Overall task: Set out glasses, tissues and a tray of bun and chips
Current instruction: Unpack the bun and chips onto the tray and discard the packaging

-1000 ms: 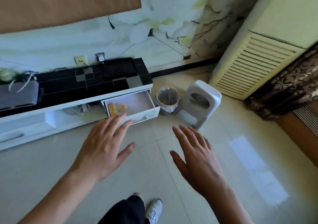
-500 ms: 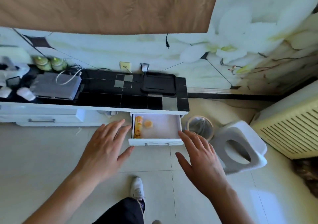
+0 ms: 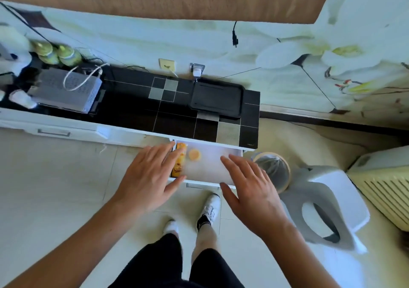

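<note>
An open white drawer [image 3: 208, 168] sticks out of the low cabinet's right end. Inside it lie a yellow-orange chips pack [image 3: 179, 160] along the left wall and a small round bun [image 3: 194, 154] beside it. A black tray [image 3: 215, 98] sits on the black tiled cabinet top above the drawer. My left hand [image 3: 150, 177] hovers flat with fingers spread over the drawer's left edge, partly covering the chips pack. My right hand [image 3: 250, 183] hovers flat over the drawer's right front corner. Neither hand holds anything.
A lined waste bin [image 3: 273, 168] and a white-grey plastic stool [image 3: 327, 206] stand on the floor right of the drawer. A grey set-top box [image 3: 66, 91] with a cable and green-lidded jars [image 3: 57, 54] are on the cabinet's left. A louvred unit [image 3: 387, 188] stands far right.
The view has swung toward the cabinet and closed in. Both hands have moved forward from above the floor to above the open drawer, still flat and empty.
</note>
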